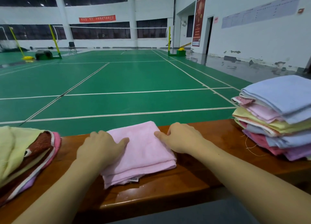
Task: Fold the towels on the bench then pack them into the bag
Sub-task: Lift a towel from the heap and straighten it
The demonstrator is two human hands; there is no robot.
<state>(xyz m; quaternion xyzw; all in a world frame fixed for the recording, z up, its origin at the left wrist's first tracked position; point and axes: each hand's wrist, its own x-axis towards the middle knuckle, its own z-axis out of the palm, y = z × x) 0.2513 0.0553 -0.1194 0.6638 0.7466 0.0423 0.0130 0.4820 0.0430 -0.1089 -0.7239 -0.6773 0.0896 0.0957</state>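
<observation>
Pink folded towel (143,154) on the bench (193,178), left hand (101,148) and right hand (183,138) pressing flat, fingers relaxed.

Green badminton floor (117,75) with white lines — net (101,29), white walls (252,38), dark windows (101,31), folding chair (72,47).

Head view looks forward and down, close over the bench (193,178).

pink towel (141,154): folded, flat mid-bench | folded stack (277,117): right | loose pile (25,154): left
</observation>
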